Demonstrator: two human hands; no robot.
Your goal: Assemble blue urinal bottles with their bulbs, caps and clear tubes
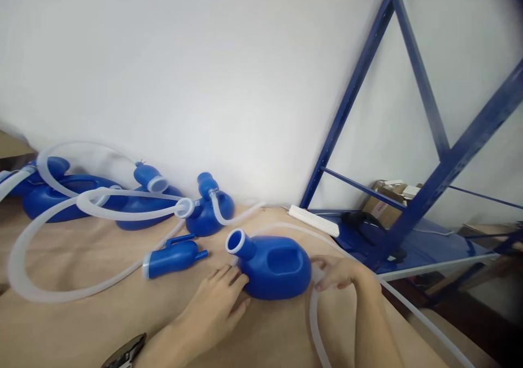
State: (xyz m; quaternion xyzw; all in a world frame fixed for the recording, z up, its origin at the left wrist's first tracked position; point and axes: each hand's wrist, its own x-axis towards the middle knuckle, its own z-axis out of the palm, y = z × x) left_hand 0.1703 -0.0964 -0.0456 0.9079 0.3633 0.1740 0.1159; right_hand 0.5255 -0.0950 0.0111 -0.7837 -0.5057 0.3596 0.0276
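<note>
A blue plastic urinal bottle (281,286) with a white-rimmed neck and a recessed grip lies on the brown table covering in front of me. My left hand (223,297) is at its left side, fingers stretched out and lightly bent near the neck, with the thumb apart. At the other end, my right hand (339,273) has thumb and fingers closed on a translucent tube (314,319), which hangs down toward the table's front. Left of the bottle lies a smaller blue urinal head (174,259) with a white rim and a tube running near it.
Several more blue bottles (208,215) with looped clear tubes (28,283) line the wall at the left. A white power strip (314,220) lies at the table's back edge, beside a blue metal shelf frame (355,85). A black-handled tool (125,351) lies at the front left.
</note>
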